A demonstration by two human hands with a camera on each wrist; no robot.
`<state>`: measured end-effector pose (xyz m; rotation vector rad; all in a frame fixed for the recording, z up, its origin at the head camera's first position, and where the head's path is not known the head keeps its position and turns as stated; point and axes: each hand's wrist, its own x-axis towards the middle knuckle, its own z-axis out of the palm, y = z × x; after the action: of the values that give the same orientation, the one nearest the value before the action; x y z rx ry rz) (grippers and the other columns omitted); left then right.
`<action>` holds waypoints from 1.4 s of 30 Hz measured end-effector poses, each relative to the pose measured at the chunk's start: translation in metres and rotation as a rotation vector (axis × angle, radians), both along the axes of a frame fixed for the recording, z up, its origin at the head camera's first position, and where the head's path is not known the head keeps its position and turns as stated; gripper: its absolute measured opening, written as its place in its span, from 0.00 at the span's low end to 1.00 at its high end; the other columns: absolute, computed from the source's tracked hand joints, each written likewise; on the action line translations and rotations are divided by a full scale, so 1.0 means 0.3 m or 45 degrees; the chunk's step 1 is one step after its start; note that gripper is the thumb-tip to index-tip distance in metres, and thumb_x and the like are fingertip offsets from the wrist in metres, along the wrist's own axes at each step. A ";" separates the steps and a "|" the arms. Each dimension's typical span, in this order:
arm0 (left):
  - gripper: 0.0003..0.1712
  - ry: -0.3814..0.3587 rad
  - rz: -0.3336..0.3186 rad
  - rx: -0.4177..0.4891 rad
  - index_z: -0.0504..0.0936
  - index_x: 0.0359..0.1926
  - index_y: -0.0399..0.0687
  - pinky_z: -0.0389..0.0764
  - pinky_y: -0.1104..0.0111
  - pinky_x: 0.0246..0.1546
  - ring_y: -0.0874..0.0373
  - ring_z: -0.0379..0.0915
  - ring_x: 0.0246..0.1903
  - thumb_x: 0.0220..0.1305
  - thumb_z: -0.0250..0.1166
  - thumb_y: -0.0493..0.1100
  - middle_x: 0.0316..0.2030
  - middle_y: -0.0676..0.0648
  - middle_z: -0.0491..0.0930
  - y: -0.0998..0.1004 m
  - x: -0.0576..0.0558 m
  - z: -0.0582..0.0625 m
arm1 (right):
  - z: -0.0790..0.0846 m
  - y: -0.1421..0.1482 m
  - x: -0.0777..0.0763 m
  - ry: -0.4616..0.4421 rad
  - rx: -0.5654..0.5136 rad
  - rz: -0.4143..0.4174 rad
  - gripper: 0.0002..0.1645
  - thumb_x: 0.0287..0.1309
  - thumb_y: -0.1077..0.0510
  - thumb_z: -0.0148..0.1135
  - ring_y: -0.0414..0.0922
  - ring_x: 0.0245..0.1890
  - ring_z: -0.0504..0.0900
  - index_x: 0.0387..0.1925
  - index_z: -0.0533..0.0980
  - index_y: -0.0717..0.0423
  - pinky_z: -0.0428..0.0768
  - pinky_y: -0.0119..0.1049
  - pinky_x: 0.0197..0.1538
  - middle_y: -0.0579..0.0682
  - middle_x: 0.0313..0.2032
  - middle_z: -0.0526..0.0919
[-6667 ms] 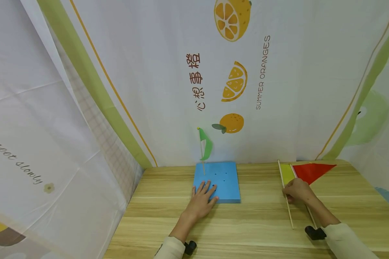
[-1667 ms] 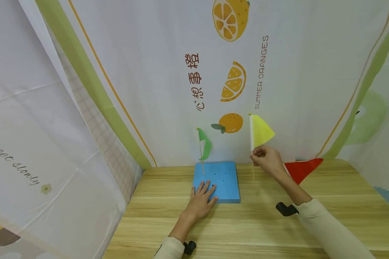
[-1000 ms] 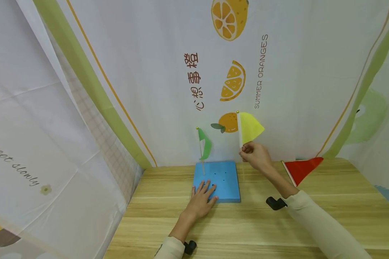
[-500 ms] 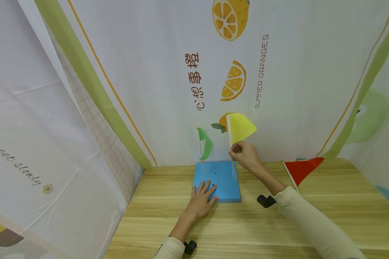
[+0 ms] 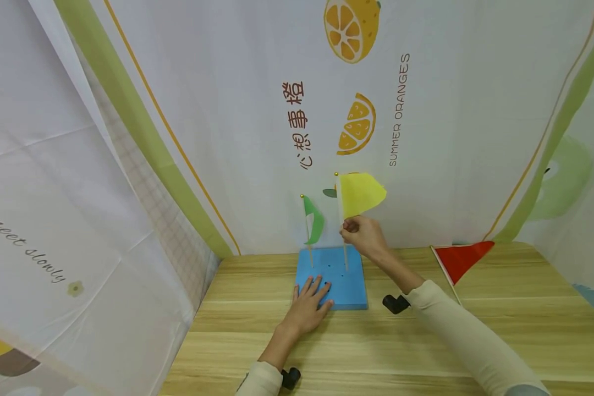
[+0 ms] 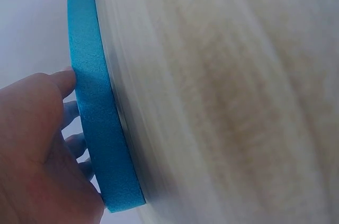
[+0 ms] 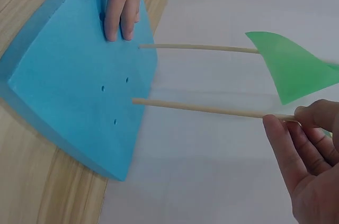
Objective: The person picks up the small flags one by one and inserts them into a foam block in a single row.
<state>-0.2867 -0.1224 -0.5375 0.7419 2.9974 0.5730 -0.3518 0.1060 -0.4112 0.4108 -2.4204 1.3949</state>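
Note:
My right hand [image 5: 366, 237] pinches the thin wooden stick of a yellow flag [image 5: 360, 193], holding it nearly upright. The stick's lower tip [image 7: 136, 101] is right at the face of a blue foam block [image 5: 352, 294], close to several small holes in the right wrist view. A green flag [image 5: 317, 224] stands in the block's far left part, its stick planted in the foam. With fingers spread, my left hand [image 5: 304, 312] rests on the block's near left part and covers some of it. Its thumb lies along the block's edge in the left wrist view.
A red triangular flag [image 5: 461, 262] lies on the wooden table [image 5: 386, 352] to the right, its stick partly hidden by my right sleeve. Behind the table's far edge hangs a white curtain [image 5: 257, 165] printed with oranges.
My right hand has lifted the yellow flag off the table, turned it upright and carried it left over the blue block. The red flag has shifted slightly left. My left hand stays put.

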 end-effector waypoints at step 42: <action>0.35 -0.014 -0.005 -0.011 0.65 0.82 0.52 0.47 0.33 0.81 0.38 0.47 0.85 0.84 0.54 0.58 0.84 0.41 0.55 0.002 -0.013 0.004 | -0.092 -0.115 -0.090 0.110 -0.007 -0.104 0.09 0.65 0.64 0.73 0.56 0.33 0.90 0.33 0.80 0.64 0.87 0.45 0.36 0.60 0.29 0.89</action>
<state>-0.2907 -0.1219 -0.5363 0.7419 2.9860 0.5623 -0.3789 0.0716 -0.4389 0.3596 -2.3368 1.3215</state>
